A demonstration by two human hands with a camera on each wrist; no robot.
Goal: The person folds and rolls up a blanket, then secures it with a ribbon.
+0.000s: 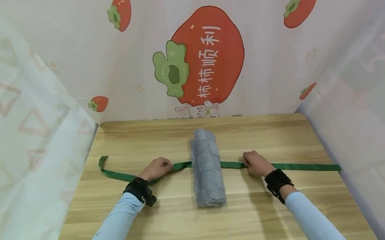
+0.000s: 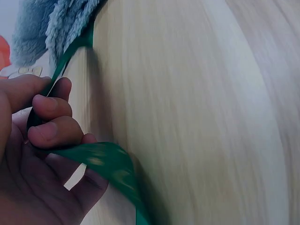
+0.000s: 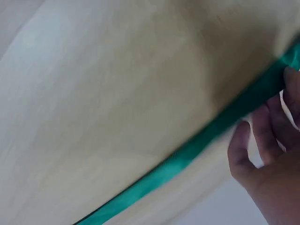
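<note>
Two hands hold a long, shiny green ribbon [image 1: 303, 167] on a pale wood-grain tabletop [image 1: 176, 231]. We see the ribbon run crosswise, its right end reaching the tabletop's right edge and its left end curling toward the far edge, near the left edge. At the tabletop's middle, a fluffy grey rolled-up cloth [image 1: 209, 169] lies over it, long axis pointing from the far edge toward the near edge, roughly square to the ribbon. Left of the roll, the left hand [image 1: 156, 168] pinches the ribbon between thumb and curled fingers; right of it, the right hand [image 1: 256, 163] grips it with bent fingers. We cannot see the stretch beneath the roll. The left wrist view cuts off the roll; the right wrist view crops that hand's grip. The near edge is out of frame.
</note>
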